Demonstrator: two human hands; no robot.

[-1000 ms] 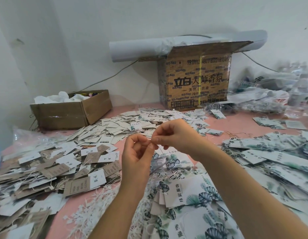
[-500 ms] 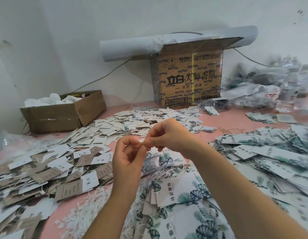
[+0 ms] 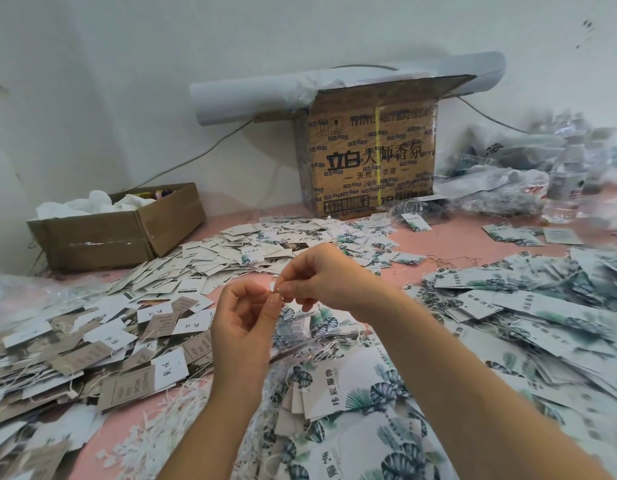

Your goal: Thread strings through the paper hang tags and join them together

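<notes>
A pink table (image 3: 449, 244) fills most of the view. At the back stands a big box (image 3: 369, 161) with black writing on it, and a long grey roll (image 3: 244, 98) lies across its top. A small box (image 3: 103, 240) sits open at the back left, with white stuff inside. Crinkly plastic bags (image 3: 501, 188) lie at the back right.

Paper tags lie all over the table. The leaf tags (image 3: 542, 306) make a big heap on the right and come down close to the person. The white and brown tags (image 3: 75, 348) are piled on the left. The small tags (image 3: 231, 258) are spread in the middle, behind the hands. A messy bunch of white strings (image 3: 161, 420) lies near the bottom left, just beside the leaf tags.

Both hands are up above the table, in the middle. The right hand (image 3: 328, 278) pinches a tiny white bit (image 3: 274, 287) between its thumb and first finger. The left hand (image 3: 243, 330) is curled, and its thumb reaches up to the same spot. I cannot tell if the left hand holds anything. The white bit is too small to say what it is.
</notes>
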